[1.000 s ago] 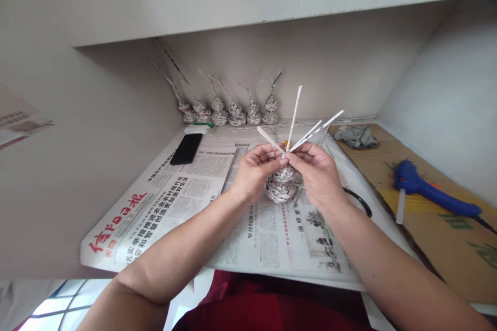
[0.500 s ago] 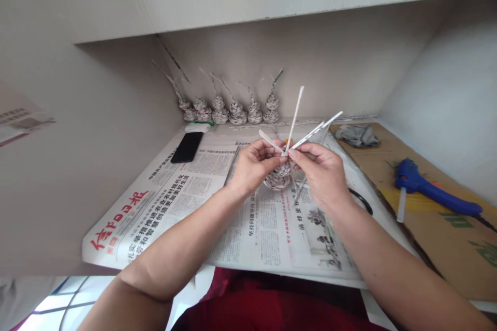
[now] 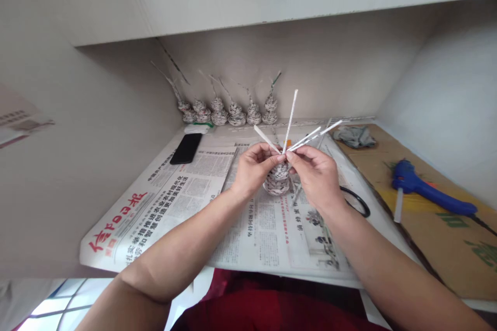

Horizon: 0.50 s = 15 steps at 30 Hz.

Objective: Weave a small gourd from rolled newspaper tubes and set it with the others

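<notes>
Between your left hand [image 3: 252, 168] and right hand [image 3: 315, 173] is a small woven piece [image 3: 277, 180], its rounded body [image 3: 276, 187] just below the grip and its pale spokes [image 3: 290, 121] fanned out above it. Both of your hands pinch, thumb against finger, at the base of the spokes, the two thumb tips close together; whether the body bears on the newspaper [image 3: 236, 253] beneath cannot be told. Expect the piece to be light, apparently of rolled paper: the body firm and little inclined to slip, the spokes stiff along their length but likely to crease if bent sharply or squeezed flat. Hold is best taken low on the spokes, where they leave the weave, or around the body, rather than at the free ends. Beyond your grip to the left lies a phone [image 3: 186, 148] and, farther back, a row of similar pieces [image 3: 236, 115]; to its right, a glue gun [image 3: 433, 190] rests on cardboard [image 3: 435, 253].
</notes>
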Available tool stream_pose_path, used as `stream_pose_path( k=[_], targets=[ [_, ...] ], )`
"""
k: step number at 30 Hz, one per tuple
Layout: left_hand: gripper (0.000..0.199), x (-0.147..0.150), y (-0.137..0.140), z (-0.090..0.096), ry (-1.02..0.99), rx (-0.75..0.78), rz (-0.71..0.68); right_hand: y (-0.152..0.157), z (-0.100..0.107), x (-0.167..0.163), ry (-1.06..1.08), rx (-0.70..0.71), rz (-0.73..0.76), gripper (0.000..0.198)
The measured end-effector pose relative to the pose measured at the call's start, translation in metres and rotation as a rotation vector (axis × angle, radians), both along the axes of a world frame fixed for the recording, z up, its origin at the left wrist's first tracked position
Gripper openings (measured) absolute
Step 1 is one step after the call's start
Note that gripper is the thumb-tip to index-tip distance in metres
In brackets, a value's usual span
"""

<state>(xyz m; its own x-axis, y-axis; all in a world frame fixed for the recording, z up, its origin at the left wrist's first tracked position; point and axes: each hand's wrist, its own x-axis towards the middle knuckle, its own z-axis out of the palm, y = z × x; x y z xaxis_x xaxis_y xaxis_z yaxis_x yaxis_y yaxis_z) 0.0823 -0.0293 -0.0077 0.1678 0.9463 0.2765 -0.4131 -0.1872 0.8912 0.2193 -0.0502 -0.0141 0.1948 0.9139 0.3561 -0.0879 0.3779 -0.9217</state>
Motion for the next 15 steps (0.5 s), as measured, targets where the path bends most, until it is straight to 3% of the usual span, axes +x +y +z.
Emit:
stream_pose_path(
  k=[8,15],
  targets=[
    [0.022,0.000,-0.002,-0.002,0.093,0.033,0.037,-0.002,0.003,-0.001,-0.074,0.066,0.002,0.010],
    [0.020,-0.001,-0.003,-0.001,0.126,0.013,0.036,-0.005,0.012,-0.006,0.134,-0.116,0.007,0.019]
  ],
)
